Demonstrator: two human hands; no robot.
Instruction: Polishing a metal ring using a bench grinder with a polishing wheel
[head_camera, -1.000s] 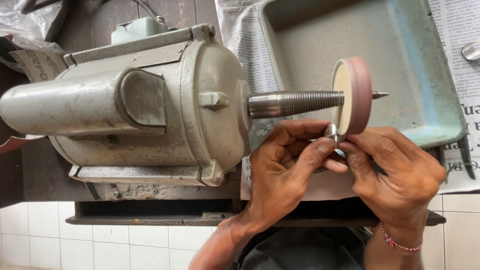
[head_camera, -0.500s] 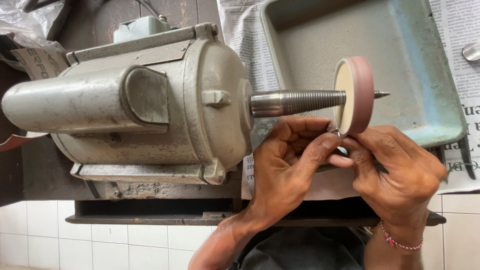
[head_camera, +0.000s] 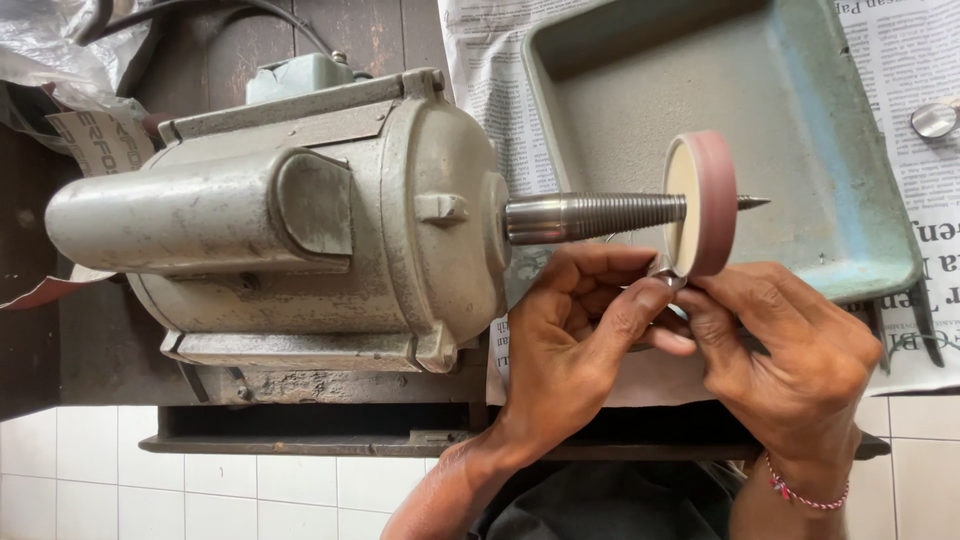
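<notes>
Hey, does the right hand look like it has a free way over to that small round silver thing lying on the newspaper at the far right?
Probably yes. The right hand pinches a small metal piece with the left hand at the pink wheel, so it must let go first. Only the tray's rim lies before the round silver thing.

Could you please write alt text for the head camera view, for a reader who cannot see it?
Two bare hands, left hand and right hand, pinch a small shiny metal piece against the edge of a pink polishing wheel on the threaded spindle of a grey bench motor. A worn blue-green tray lies behind on newspaper.
</notes>
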